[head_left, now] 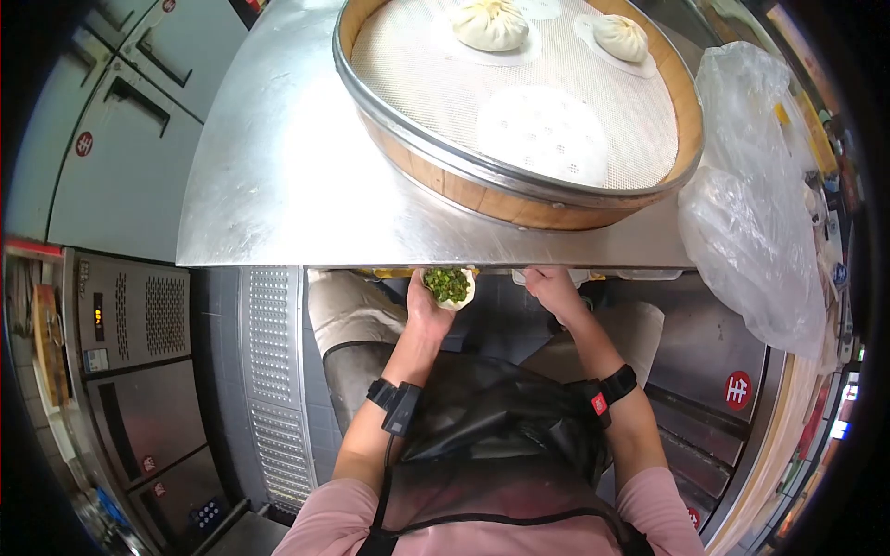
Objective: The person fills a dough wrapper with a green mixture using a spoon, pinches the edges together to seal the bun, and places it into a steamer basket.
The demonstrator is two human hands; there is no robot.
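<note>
My left hand (429, 308) cups a round dough wrapper (470, 289) from below, just in front of the table edge. Chopped green filling (447, 284) is heaped on the wrapper. My right hand (554, 293) is at the same edge, to the right, with its fingers curled. Whatever those fingers grip is hidden. Beside it, the rim of a pale container (577, 276) peeks out from under the tabletop. On the table stands a large round bamboo steamer (445, 176) holding a bigger pleated bun (489, 25) and a smaller one (620, 39) on paper liners.
A bare perforated paper liner (542, 134) lies on the steamer mesh. The steel table (278, 185) extends left of the steamer. Crumpled clear plastic bags (756, 222) hang over the right side. Steel cabinets (139, 320) stand at left, near a perforated metal strip (272, 371) on the floor.
</note>
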